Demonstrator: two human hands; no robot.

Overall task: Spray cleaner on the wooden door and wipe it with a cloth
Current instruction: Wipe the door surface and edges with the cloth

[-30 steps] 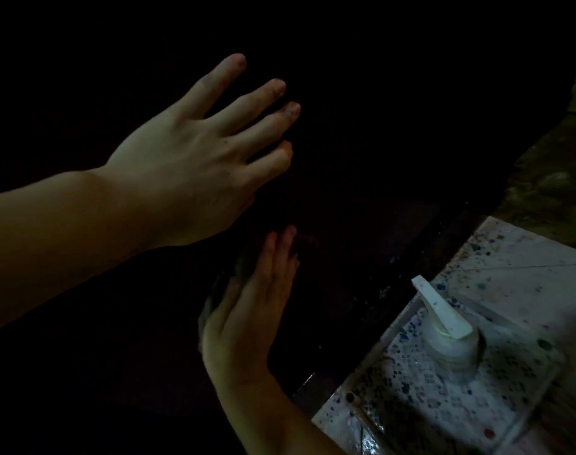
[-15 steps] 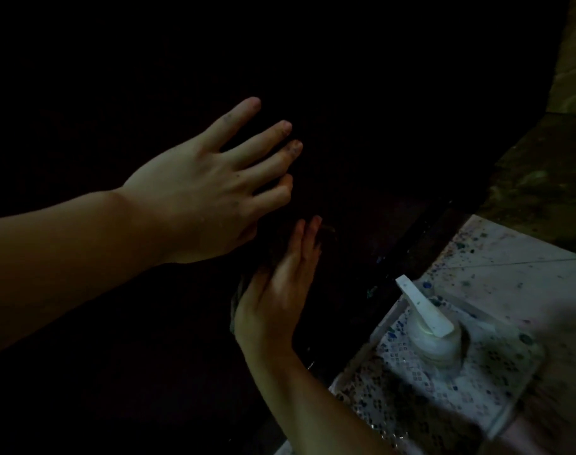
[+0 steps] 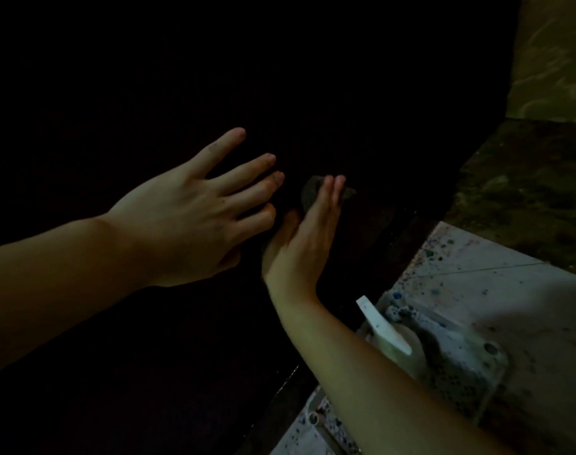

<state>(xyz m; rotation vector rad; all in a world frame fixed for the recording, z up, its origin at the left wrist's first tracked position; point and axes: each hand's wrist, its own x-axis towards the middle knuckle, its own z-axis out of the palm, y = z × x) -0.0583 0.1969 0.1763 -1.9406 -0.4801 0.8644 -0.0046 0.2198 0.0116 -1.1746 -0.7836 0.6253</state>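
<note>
The wooden door [image 3: 362, 110] fills most of the view as a very dark surface. My left hand [image 3: 194, 211] lies flat on it with fingers spread and straight. My right hand [image 3: 304, 231] presses a dark cloth [image 3: 311, 192] against the door with straight fingers; the cloth shows only past the fingertips. The white spray bottle [image 3: 391, 336] stands on the floor at lower right, partly behind my right forearm.
A speckled tiled floor [image 3: 510, 290] lies at the lower right, with a patterned tile or mat [image 3: 470, 362] under the bottle. A dim wall [image 3: 552, 54] rises at the upper right beside the door's edge.
My right hand has slid the cloth up the door, close to the left hand's fingertips. The view has shifted, so the bottle now sits lower and nearer my right forearm.
</note>
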